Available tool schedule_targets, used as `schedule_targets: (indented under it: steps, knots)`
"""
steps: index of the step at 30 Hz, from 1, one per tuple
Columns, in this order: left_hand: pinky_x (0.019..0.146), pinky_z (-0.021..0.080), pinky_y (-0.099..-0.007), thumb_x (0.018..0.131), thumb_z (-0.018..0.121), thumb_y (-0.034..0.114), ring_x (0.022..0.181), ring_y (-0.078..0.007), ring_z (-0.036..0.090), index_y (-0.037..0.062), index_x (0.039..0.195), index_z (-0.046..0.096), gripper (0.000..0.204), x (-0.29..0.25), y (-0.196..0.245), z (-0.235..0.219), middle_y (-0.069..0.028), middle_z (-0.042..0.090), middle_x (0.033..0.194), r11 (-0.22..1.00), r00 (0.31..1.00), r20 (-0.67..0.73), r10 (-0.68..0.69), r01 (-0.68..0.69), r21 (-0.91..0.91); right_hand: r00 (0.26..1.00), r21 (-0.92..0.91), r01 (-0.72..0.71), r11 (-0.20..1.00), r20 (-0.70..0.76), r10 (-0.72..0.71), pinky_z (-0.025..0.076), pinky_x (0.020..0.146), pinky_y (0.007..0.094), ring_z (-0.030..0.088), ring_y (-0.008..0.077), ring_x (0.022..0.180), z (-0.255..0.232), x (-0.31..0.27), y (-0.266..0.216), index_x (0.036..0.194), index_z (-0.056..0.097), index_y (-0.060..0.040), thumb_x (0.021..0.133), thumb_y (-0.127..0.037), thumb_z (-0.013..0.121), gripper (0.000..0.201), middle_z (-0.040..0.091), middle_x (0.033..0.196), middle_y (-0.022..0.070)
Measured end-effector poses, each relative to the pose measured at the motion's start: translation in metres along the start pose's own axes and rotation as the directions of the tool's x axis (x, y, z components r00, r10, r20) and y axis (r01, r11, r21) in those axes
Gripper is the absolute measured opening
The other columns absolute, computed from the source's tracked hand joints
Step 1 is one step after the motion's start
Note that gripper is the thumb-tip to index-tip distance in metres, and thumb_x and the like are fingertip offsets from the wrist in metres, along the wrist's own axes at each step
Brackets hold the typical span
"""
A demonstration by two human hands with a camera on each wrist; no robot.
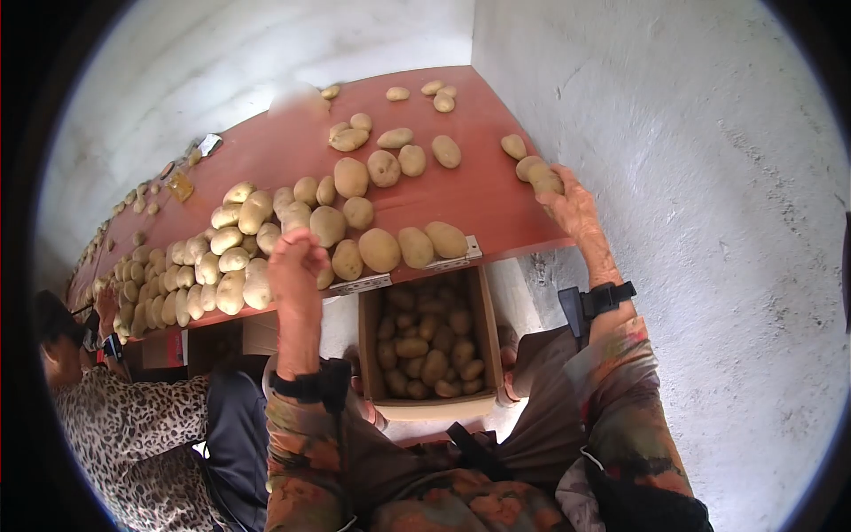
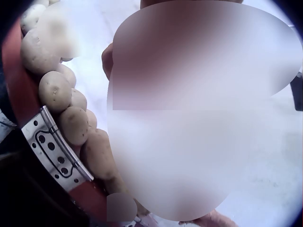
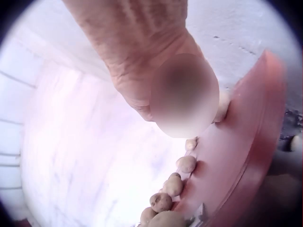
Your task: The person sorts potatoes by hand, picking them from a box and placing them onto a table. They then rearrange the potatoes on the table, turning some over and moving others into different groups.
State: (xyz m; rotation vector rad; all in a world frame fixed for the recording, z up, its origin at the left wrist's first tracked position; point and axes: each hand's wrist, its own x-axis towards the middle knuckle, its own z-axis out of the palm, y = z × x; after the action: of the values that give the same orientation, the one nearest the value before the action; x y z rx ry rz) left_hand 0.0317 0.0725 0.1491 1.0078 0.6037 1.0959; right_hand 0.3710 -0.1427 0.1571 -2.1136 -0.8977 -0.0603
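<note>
At the right end of the red table, my right hand grips a potato. Another potato lies right beside it, and one more just behind. In the right wrist view a blur covers part of the right hand and what it grips. My left hand is above the front edge, by the crowded potatoes, its fingers loosely bent with nothing visible in them. Nearest to it are a potato and a larger one. Blur hides most of the left hand in its own wrist view.
Below the table edge, a cardboard box of potatoes stands between my legs. Metal hinges line the front edge. A white wall borders the right side. At left sits another person in a leopard-print top, by more potatoes.
</note>
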Motion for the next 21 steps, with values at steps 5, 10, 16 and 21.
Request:
schedule_targets:
  steps: [5,10,16,21]
  knots:
    - [0.057,0.045,-0.0218,0.088,0.052,0.011,0.063,-0.0082,0.054,0.0042,0.087,0.059,0.01,-0.103,-0.025,0.024,-0.0024,0.059,0.078,0.968,0.968,0.239,-0.081,0.019,0.252,0.974,0.008,0.183,0.983,0.135,-0.182,0.044,0.086,0.0442,0.054,0.0383,0.1,0.018,-0.027,-0.034,0.125,0.045,-0.0114,0.072,-0.023,0.062,0.056,0.056,0.105,0.0245]
    - [0.06,0.047,-0.022,0.084,0.052,0.004,0.069,-0.0083,0.058,0.0031,0.09,0.062,0.011,-0.187,-0.067,0.01,-0.0031,0.062,0.08,0.85,0.791,0.428,-0.438,0.21,0.483,0.931,-0.06,0.215,0.975,0.314,-0.185,0.04,0.092,0.042,0.049,0.0384,0.107,0.045,-0.045,-0.043,0.127,0.042,-0.0061,0.073,-0.024,0.061,0.059,0.051,0.117,0.022]
    - [0.07,0.048,-0.0364,0.079,0.057,0.009,0.079,-0.0281,0.061,0.0092,0.093,0.06,0.014,-0.228,-0.079,0.006,-0.0099,0.061,0.087,0.637,0.777,0.57,-0.266,-0.302,0.709,0.91,0.071,0.278,0.958,0.299,-0.286,0.038,0.098,0.0412,0.047,0.0362,0.116,0.058,-0.049,-0.035,0.126,0.044,-0.0018,0.077,-0.022,0.054,0.054,0.05,0.122,0.0239]
    - [0.065,0.049,-0.044,0.08,0.054,0.018,0.08,-0.0342,0.061,0.0067,0.088,0.056,0.015,-0.243,-0.076,0.01,-0.0126,0.059,0.083,0.304,0.686,0.582,-0.437,-0.496,0.813,0.861,0.032,0.227,0.973,0.461,-0.216,0.038,0.098,0.0387,0.046,0.0354,0.117,0.046,-0.05,-0.044,0.133,0.034,-0.0011,0.066,-0.014,0.065,0.075,0.049,0.123,0.0236]
